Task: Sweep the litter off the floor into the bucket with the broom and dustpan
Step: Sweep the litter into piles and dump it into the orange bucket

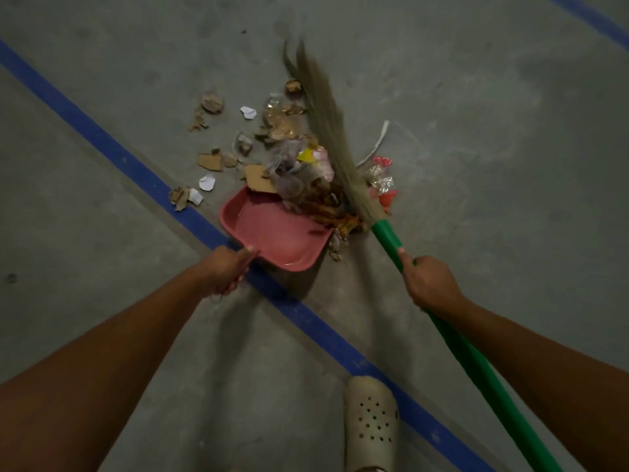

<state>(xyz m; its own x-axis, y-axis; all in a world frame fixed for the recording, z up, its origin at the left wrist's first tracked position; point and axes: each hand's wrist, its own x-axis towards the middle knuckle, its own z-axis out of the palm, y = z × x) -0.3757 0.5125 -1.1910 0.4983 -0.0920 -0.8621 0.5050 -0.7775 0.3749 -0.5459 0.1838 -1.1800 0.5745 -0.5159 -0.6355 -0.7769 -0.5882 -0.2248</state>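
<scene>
My left hand (226,269) grips the handle of a red dustpan (272,235) that lies on the grey floor with its mouth facing the litter. My right hand (430,284) grips the green handle of a grass broom (326,131), whose bristles lie blurred along the right side of the pile. The litter pile (299,165) of cardboard scraps, crumpled plastic and wrappers sits at the dustpan's mouth, some of it spilling over the lip. Red and clear wrappers (383,180) lie to the right of the bristles. No bucket is in view.
A blue tape line (112,148) crosses the concrete floor diagonally, passing under the dustpan. Loose cardboard bits (211,103) and white paper scraps (207,182) are scattered left of the pile. My foot in a pale perforated clog (371,424) stands at the bottom.
</scene>
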